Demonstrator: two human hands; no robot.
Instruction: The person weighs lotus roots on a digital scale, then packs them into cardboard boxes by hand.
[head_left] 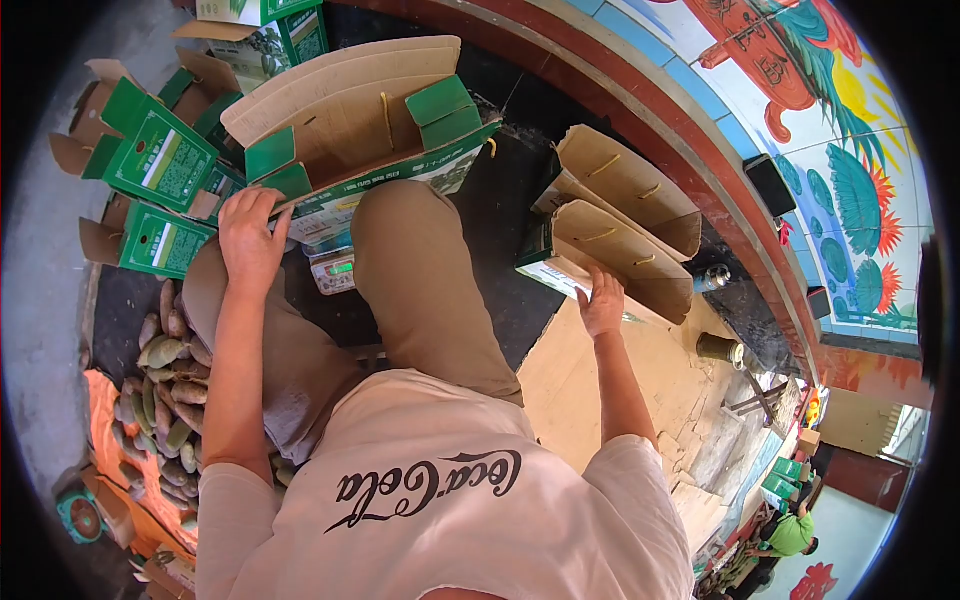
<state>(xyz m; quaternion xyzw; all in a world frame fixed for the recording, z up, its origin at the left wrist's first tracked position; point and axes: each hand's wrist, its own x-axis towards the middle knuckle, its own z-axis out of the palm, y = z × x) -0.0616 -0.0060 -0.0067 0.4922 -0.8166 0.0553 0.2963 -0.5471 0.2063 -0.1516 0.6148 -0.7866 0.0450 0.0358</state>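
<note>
A green cardboard box with raised flaps and a yellow cord handle stands open in front of my knees, over a small digital scale with a lit green display. My left hand grips this box at its near left corner, fingers bent over the edge. To the right, two more open boxes stand side by side. My right hand is closed on the near rim of the closer cardboard box, fingertips over its edge. The bottoms of both boxes are partly hidden.
Several green boxes stand at the left. Sweet potatoes lie piled beside my left leg on orange sheeting. A flattened cardboard sheet covers the surface at right, near a metal can. A person in green is far right.
</note>
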